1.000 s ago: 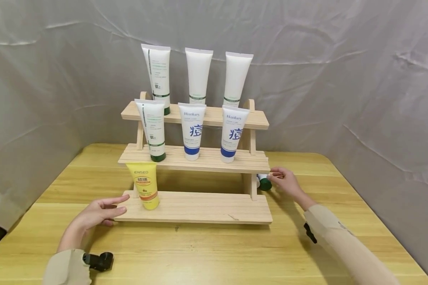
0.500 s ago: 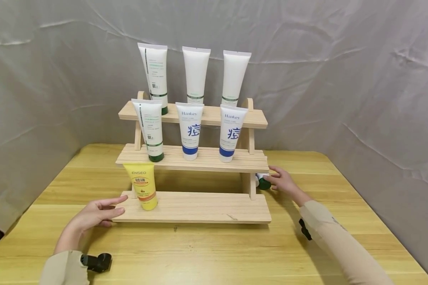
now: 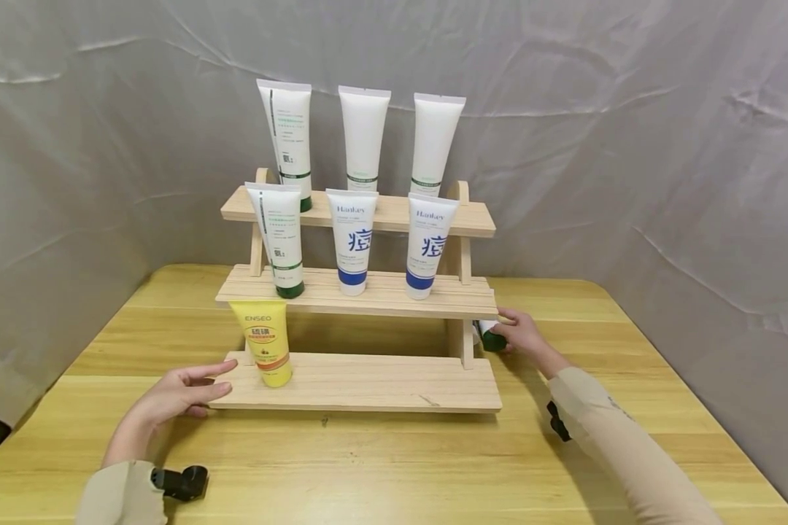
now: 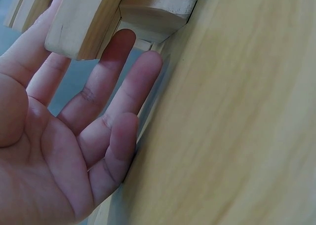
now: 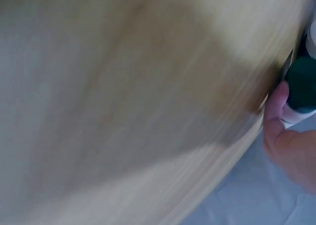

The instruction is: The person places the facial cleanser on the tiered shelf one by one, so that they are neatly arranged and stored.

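Note:
A three-tier wooden display rack [image 3: 381,390] stands on the table. My left hand [image 3: 180,394] is at the left end of its lowest board, fingers extended and relaxed; in the left wrist view the fingers [image 4: 118,77] lie beside the board's end [image 4: 79,32]. Behind the rack's right side, my right hand [image 3: 524,335] grips a white tube with a dark green cap [image 3: 494,340], lying low near the table. Most of that tube is hidden behind the rack. In the right wrist view, the thumb [image 5: 276,104] presses beside the green cap [image 5: 302,84].
White green-capped tubes [image 3: 292,138] stand on the top tier. The middle tier bears another green-capped tube [image 3: 282,233] and two blue-and-white tubes [image 3: 353,237]. A yellow tube [image 3: 265,343] stands at the lowest board's left. Another white cap [image 5: 312,40] shows beside the green one. Grey cloth [image 3: 630,168] surrounds the table.
My right hand has closed farther around the green-capped tube, whose cap has shifted slightly right and tilted. The left hand stays at the rack; the head view sways a little.

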The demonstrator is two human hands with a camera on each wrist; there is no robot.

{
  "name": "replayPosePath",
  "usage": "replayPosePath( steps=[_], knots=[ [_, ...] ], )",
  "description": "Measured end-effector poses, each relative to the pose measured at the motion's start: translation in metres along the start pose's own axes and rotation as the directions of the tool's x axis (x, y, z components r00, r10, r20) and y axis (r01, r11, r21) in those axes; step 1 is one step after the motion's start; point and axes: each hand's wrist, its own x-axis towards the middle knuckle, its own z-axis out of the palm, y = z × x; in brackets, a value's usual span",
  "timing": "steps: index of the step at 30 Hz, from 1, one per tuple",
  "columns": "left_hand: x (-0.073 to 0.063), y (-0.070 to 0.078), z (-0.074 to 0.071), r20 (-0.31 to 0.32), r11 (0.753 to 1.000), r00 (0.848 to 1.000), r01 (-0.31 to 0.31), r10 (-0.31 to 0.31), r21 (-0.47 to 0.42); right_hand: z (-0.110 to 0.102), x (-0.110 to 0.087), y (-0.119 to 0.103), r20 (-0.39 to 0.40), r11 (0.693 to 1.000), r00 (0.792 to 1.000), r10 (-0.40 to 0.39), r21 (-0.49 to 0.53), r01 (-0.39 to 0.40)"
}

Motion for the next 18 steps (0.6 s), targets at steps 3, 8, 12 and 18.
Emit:
replayPosePath(
  steps=[3, 8, 12, 18],
  knots=[
    [0.000, 0.000, 0.000, 0.000, 1.000, 1.000, -0.001, 0.001, -0.003, -0.001, -0.003, -0.002, -0.020, 0.999, 0.999, 0.039, 0.019, -0.038],
    [0.000, -0.001, 0.000, 0.000, 1.000, 1.000, -0.001, 0.001, 0.003, -0.005, -0.009, -0.007, -0.003, 0.999, 0.999, 0.054, 0.005, -0.054],
    [0.000, -0.001, 0.000, -0.005, 1.000, 1.000, -0.005, 0.005, 0.004, -0.010, -0.011, -0.008, 0.037, 0.999, 0.998, 0.051, 0.004, -0.051],
    [0.000, -0.001, 0.001, -0.005, 1.000, 1.000, -0.009, 0.009, -0.002, -0.014, -0.013, -0.007, 0.077, 0.999, 0.996, 0.053, 0.009, -0.053]
  ],
)
